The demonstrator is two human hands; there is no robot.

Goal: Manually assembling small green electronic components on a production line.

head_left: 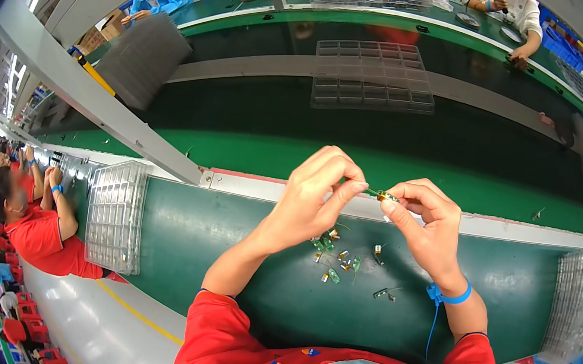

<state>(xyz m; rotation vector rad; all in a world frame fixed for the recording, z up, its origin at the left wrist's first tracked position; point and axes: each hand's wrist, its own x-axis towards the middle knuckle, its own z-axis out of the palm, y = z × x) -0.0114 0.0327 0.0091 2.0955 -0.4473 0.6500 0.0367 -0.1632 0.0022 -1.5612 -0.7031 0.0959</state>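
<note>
In front of my chest, above the far edge of the green bench, both hands are raised. Between my right thumb and fingers is a small circuit board (384, 196) with a yellow-wrapped part; my right hand (428, 216) wears a blue wrist strap with a cord. My left hand (319, 195) pinches with thumb and forefinger at a thin dark wire (371, 190) reaching to the board. On the bench below lie several similar small green boards (357, 264) with yellow and silver parts and thin wires. A few sit partly behind my left wrist.
The green bench (221, 247) has stacked clear trays at its left (115, 216) and right (578, 304) ends. Beyond it runs a dark green conveyor belt (241, 114) carrying a clear tray (375, 78). A metal post (105, 90) slants on the left. Other people work across and beside me.
</note>
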